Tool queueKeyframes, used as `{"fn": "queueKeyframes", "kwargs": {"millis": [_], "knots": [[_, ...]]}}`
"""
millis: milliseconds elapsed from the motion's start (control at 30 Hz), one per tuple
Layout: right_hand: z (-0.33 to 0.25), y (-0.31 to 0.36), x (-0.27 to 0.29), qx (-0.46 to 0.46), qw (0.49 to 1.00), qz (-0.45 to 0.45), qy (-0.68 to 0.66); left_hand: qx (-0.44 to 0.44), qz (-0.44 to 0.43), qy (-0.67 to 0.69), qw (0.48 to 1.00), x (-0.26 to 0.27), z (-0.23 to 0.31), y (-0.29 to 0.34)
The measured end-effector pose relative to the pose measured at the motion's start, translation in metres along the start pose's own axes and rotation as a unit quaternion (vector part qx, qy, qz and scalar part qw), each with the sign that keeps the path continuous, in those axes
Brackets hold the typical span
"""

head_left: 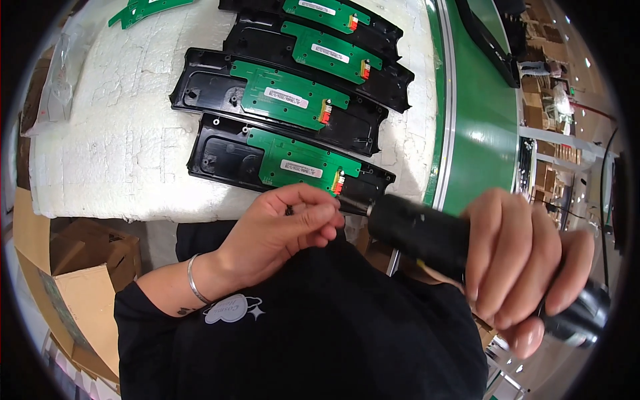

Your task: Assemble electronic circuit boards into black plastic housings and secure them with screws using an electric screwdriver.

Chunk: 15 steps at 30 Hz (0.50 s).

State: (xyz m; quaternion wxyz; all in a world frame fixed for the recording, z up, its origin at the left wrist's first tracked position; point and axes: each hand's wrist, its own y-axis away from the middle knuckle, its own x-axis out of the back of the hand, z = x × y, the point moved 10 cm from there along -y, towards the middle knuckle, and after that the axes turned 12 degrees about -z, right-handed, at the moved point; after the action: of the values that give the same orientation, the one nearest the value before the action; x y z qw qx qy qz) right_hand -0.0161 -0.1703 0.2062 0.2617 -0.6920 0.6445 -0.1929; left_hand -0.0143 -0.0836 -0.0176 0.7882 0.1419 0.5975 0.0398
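My right hand is wrapped round a black electric screwdriver, held nearly level with its bit toward the left. My left hand is closed, its thumb and index finger pinched together close to the bit's tip. Small dark pieces, apparently screws, show between its curled fingers; whatever sits at the fingertips is too small to make out. Just beyond the left hand lies the nearest black plastic housing, with a green circuit board in it. That board has a white label and a red-and-yellow connector.
More black housings with green boards lie in a row behind, on a white foam-like surface. Loose green boards are at the far left. A green surface runs along the right. An open cardboard box stands at lower left.
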Motion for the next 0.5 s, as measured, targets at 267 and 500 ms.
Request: {"fn": "queueKeyframes", "kwargs": {"millis": [267, 500], "knots": [[-0.005, 0.009, -0.008, -0.010, 0.999, -0.043, -0.012, -0.010, -0.045, 0.077, 0.996, -0.006, -0.006, -0.006], [0.011, 0.027, 0.000, -0.047, 0.995, 0.068, 0.052, 0.053, -0.085, 0.110, 0.989, -0.027, -0.024, -0.006]]}}
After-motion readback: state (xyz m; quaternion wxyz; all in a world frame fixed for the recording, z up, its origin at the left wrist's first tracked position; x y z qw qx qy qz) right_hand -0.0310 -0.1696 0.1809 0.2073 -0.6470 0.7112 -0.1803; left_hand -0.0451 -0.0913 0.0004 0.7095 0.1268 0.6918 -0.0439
